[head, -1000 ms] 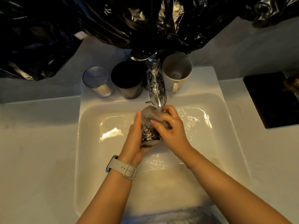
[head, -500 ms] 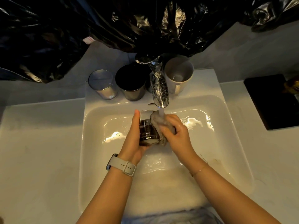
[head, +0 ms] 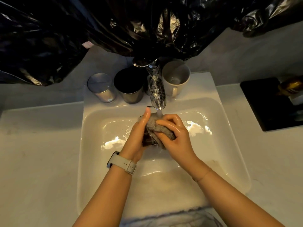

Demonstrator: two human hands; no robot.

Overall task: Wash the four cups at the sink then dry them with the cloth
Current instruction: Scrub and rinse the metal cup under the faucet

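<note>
Over the white sink (head: pixel 91 145), under the running faucet (head: pixel 156 90), the left hand (head: pixel 136 138) held a dark cup (head: pixel 147 140), fingers wrapped round its side; the right hand (head: pixel 176 138) pressed a grey cloth (head: pixel 159 128) on it, fingers curled into the fabric; a glass cup (head: pixel 102 87), a steel cup (head: pixel 129 89) and a white mug (head: pixel 176 77) stood on the back ledge.

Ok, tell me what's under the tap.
Under the tap, water falls on a grey cloth wrapped over a cup held by both hands. The cup's mouth and inside are covered.
</note>
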